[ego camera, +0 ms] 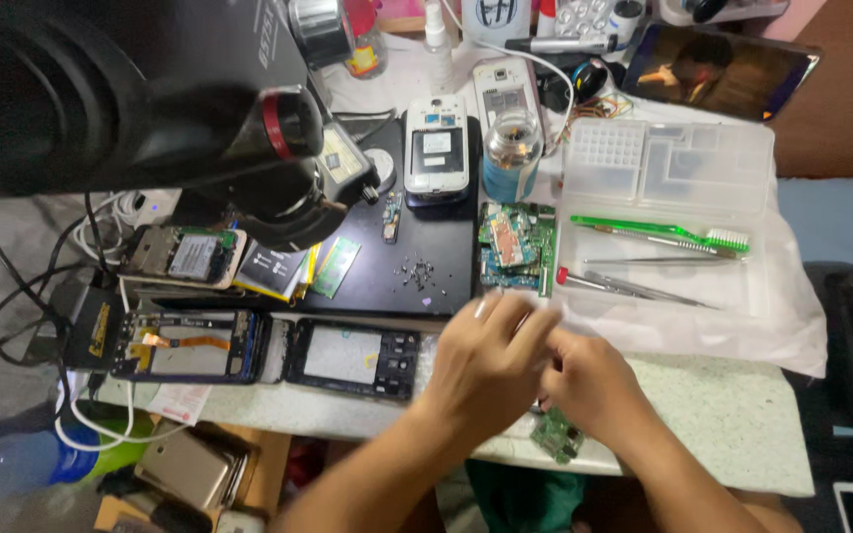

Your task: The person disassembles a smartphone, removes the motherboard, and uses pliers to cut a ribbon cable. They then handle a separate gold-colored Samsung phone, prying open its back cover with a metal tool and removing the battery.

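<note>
My left hand and my right hand meet at the near edge of the speckled worktable, fingers curled together and blurred. A small green circuit board lies just under them at the table's front edge, partly hidden. I cannot tell what the fingers pinch, if anything. An opened black phone frame lies just left of my left hand.
A black microscope looms at the upper left. A black mat carries small screws and a white phone. More green boards sit by a clear plastic tray with tweezers and a green brush. Dismantled phones and cables crowd the left.
</note>
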